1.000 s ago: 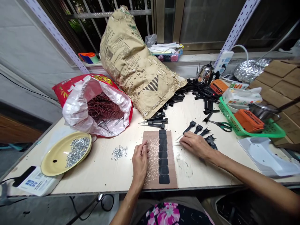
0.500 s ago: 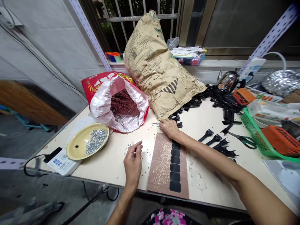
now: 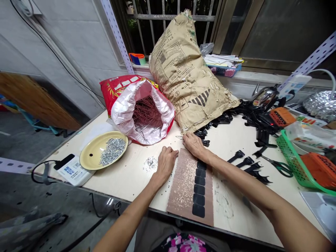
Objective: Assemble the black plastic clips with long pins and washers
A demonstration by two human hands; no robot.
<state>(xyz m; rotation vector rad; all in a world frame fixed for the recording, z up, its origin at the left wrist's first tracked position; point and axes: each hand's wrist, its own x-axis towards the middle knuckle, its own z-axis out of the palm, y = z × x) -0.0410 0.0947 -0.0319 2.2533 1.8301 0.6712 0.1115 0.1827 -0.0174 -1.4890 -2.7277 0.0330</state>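
My left hand rests on the table, fingers curled and pinched together by the left edge of a brown board. Whatever is between its fingertips is too small to make out. Beside it lies a small pile of tiny silvery pieces. At the board's far end, my right hand has its fingers closed. Thin pointed metal prongs stick out left of those fingertips; their full shape is hidden. The board carries a column of black rounded squares and many pale specks.
A yellow dish of silvery pieces stands left. Behind are a red-and-white bag of thin brown rods and a large paper sack. Black plastic parts, scissors and a green basket lie right.
My left hand has moved right and away from me, from beside the silvery pile to the board's edge, and its fingers have closed. My right hand stays at the board's far end. The view has shifted slightly.
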